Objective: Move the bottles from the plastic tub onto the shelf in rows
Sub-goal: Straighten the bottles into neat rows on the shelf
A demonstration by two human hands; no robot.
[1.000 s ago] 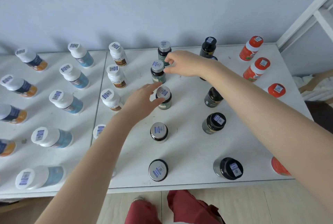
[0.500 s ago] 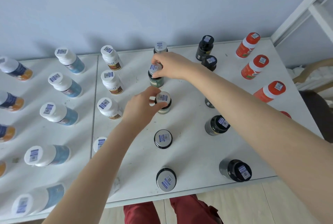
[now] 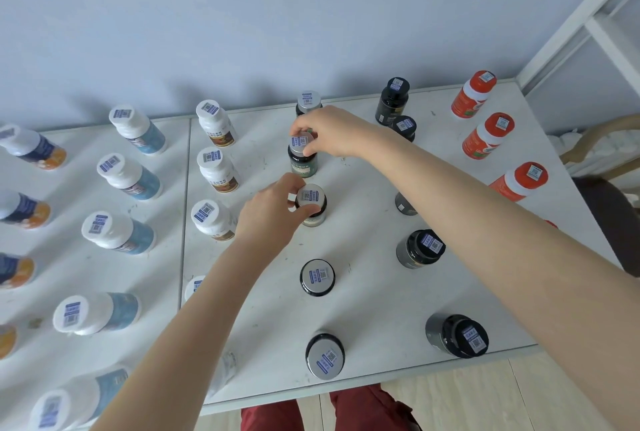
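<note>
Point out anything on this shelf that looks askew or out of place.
Nothing stands out: the bottles stand upright in colour-matched rows. Left hand grips one silver-capped bottle; right hand grips the next silver-capped bottle behind.

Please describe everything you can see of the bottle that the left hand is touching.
The dark bottle stands upright on the white shelf, third from the wall in its row. It has a silver-grey cap with a blue-and-white code sticker and a pale label low on its body. The left hand closes its grip around the cap.
</note>
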